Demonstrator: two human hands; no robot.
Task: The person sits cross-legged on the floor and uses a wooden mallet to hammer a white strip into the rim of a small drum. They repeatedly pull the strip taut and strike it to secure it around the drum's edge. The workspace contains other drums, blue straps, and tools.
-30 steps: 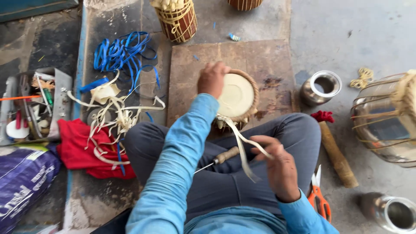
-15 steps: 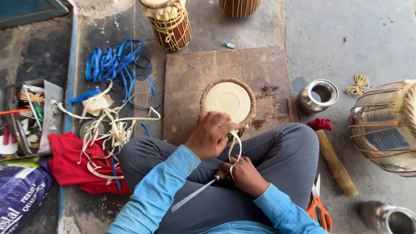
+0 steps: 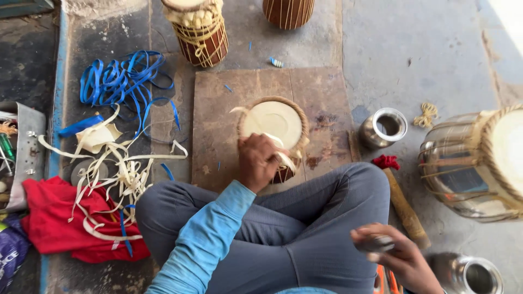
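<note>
A small wooden drum [image 3: 273, 121] with a pale skin head and braided rim stands on a brown board [image 3: 218, 114] in front of my crossed legs. My left hand [image 3: 259, 161] rests on the drum's near rim, fingers closed on a pale hide strap [image 3: 285, 158] that runs along the rim. My right hand [image 3: 396, 255] is down by my right knee, blurred, closed around the handle of a small tool [image 3: 375, 244]; the rest of the tool is hidden.
Blue straps [image 3: 120, 81] and pale hide strips [image 3: 117, 169] lie left, over a red cloth [image 3: 54, 218]. A tool tray [image 3: 22, 152] sits far left. Two drums [image 3: 199, 30] stand behind, a large metal drum [image 3: 479, 163] right, steel cups [image 3: 384, 128], a wooden mallet [image 3: 403, 209], orange scissors [image 3: 384, 280].
My left hand went from the drum head to my lap and back to the drum's near rim with the strap. My right hand has swung down to the right with the tool.
</note>
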